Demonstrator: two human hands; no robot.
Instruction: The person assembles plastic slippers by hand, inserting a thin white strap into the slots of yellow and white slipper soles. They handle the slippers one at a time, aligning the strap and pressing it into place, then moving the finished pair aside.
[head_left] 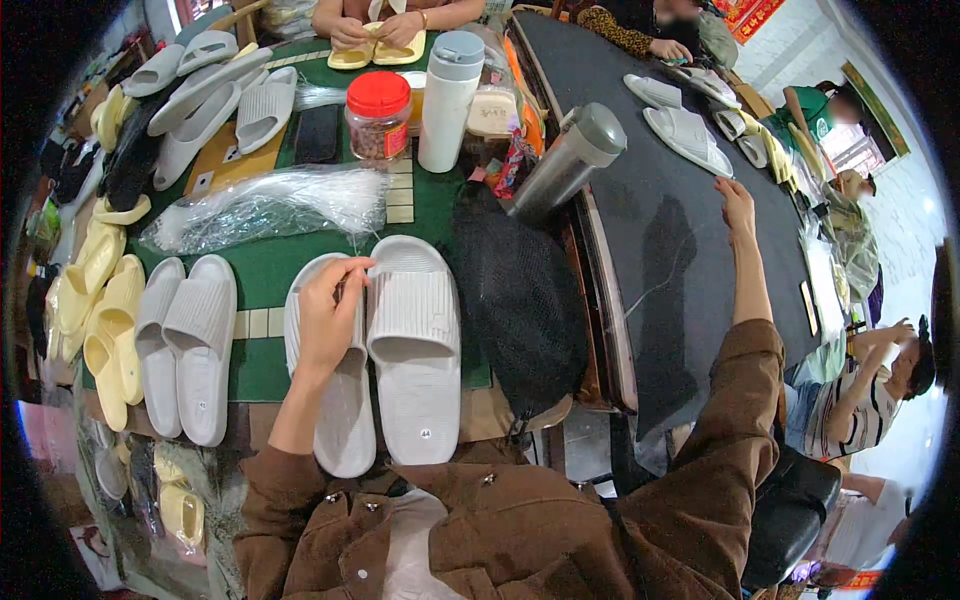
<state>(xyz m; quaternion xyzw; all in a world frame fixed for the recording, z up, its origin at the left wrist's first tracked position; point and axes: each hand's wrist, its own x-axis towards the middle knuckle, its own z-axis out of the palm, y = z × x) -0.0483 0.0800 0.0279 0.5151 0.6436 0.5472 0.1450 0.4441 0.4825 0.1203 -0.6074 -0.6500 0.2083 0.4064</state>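
A pair of grey slide slippers lies before me, the left slipper (345, 425) partly under my left hand (332, 300) and the right slipper (415, 345) beside it. My left fingers are bent and pressed together at the inner edge of the strap; what they pinch, if anything, is too small to make out. Far out over the dark table, my right hand (738, 210) is closed at the fingertips, just below a grey slipper (690, 140). A thin pale strand (660, 285) shows on the dark surface between my arm and the table's edge.
A bag of clear plastic strands (270, 205), a red-lidded jar (378, 115), a white bottle (450, 105) and a steel tumbler (570, 160) stand beyond. Left are grey slippers (200, 340) and yellow slippers (115, 340). Across the table, a co-worker's hands (375, 30) hold yellow slippers.
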